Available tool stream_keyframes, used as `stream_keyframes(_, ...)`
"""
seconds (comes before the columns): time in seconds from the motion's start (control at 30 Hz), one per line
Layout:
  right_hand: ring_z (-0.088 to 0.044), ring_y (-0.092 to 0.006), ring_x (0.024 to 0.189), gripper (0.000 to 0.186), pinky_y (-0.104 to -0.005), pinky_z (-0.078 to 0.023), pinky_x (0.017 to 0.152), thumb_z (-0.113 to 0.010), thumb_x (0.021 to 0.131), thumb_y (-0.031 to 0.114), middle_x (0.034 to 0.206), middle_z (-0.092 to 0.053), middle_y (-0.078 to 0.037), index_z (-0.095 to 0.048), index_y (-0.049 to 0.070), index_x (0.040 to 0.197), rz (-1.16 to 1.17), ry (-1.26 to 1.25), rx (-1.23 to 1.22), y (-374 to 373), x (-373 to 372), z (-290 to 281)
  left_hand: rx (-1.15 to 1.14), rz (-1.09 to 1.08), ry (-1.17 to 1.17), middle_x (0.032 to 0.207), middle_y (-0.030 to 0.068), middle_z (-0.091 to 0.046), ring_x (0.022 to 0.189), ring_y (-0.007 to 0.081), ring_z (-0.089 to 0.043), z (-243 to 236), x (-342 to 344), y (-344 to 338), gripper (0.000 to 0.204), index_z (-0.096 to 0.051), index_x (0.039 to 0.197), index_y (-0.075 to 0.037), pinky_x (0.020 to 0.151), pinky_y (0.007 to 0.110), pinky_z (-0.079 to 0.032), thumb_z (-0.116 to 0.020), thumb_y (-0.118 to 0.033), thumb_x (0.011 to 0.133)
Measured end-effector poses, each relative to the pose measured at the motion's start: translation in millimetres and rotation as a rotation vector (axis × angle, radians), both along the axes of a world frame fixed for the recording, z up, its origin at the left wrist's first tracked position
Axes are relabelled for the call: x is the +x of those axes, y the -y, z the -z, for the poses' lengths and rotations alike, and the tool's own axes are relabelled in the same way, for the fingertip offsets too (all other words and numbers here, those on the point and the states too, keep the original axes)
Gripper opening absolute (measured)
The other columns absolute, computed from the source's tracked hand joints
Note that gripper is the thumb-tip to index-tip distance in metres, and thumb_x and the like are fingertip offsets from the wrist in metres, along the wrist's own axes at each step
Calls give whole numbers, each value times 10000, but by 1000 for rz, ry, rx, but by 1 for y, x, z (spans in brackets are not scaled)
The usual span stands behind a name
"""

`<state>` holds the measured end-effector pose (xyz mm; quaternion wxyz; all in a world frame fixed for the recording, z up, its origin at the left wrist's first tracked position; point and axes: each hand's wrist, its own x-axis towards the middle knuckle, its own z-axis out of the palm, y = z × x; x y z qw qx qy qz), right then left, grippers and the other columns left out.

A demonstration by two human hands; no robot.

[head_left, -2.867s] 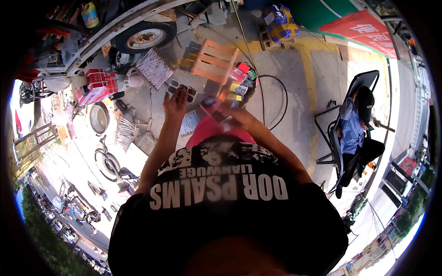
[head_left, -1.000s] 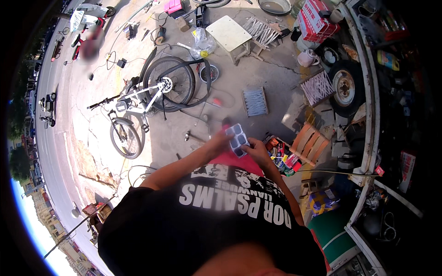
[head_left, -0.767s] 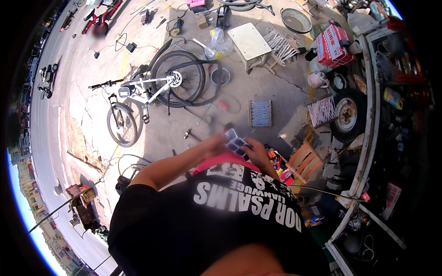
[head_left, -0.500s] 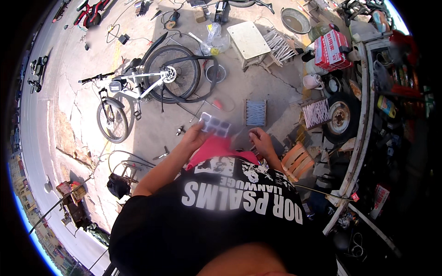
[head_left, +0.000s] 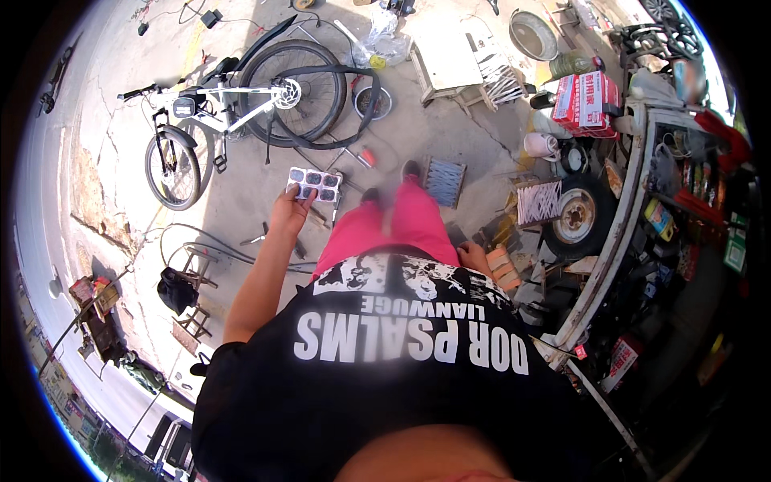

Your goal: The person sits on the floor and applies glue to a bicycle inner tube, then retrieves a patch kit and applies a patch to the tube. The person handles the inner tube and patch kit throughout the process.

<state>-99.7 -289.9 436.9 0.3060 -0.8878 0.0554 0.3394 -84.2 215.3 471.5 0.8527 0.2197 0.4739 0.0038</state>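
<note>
Left hand [head_left: 291,210]: arm extended to the left of the body; grip clamped on the near edge of the tray.
Rectangular pale plastic tray [head_left: 314,185]: six rounded cells showing dark, two rows of three; held over the grey concrete floor [head_left: 273,173], left of the pink trousers [head_left: 365,229], well apart from the right hand.
Right hand [head_left: 474,258]: low beside the right thigh, partly hidden; grip cannot be told, whether apart, together or on something. Dark patch at the fingers, too small to identify.
Slatted orange-brown wooden seat [head_left: 504,267]: just beside the right hand, partly covered by the shirt.
Red-handled tool [head_left: 368,157]: on the floor, beyond the tray and to its right.
White-framed bicycle with black tyres [head_left: 250,118]: beyond the tray, toward the left; black rubber loop [head_left: 377,92] passes across its rear wheel and over a small round bowl [head_left: 389,102].
Wooden frame strung with blue-grey cord [head_left: 444,181]: on the floor, near the right foot.
Cream square-topped stool [head_left: 450,60]: farther out, beyond the corded frame.
Black tyre on a rusty pale rim [head_left: 576,214]: right side, well apart from both hands.
</note>
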Motion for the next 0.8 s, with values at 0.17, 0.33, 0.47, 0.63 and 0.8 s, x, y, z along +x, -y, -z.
stream_keyframes(0.17, -657, -321, 808, 208, -380, -505, 721, -591, 820, 125, 835, -668, -193, -652, -11, 965, 77, 187, -69, -5, 92, 6, 167, 41, -211, 1040, 91, -601, 762, 193, -643, 11, -5, 9, 365, -421, 1303, -92, 610, 311, -582, -430, -54, 940)
stream_keyframes(0.33, -649, -247, 730, 199, -345, -511, 676, -584, 807, 74, 813, -671, -154, -652, -13, 972, -83, 474, -56, 32, 185, 26, 283, 18, -284, 991, 90, -612, 647, 163, -604, 22, 44, 49, 433, -518, 1290, -115, 502, 269, -539, -406, 32, 899)
stream_keyframes(0.47, -632, -210, 703, 212, -329, -518, 624, -564, 822, 63, 797, -657, -124, -639, -23, 1000, -56, 136, 21, 84, 234, 57, 373, 94, -224, 955, 101, -618, 673, 157, -598, 39, 110, 92, 319, -635, 1099, -4, 568, 271, -575, -408, 51, 882)
stream_keyframes(0.63, -641, -190, 622, 250, -316, -510, 513, -545, 783, 95, 769, -638, -114, -652, -18, 978, 128, -423, 92, 157, 290, 71, 329, 12, -312, 935, 106, -590, 746, 192, -609, 69, 152, 156, 266, -625, 1058, 48, 659, 316, -604, -446, 32, 863)
stream_keyframes(0.8, -639, -223, 619, 212, -330, -508, 488, -541, 795, 66, 776, -635, -128, -636, -27, 959, 211, -500, -156, 192, 371, 60, -22, -293, -197, 1027, 107, -557, 866, 216, -603, 60, 172, 198, 288, -561, 1159, 40, 792, 407, -580, -478, -30, 893)
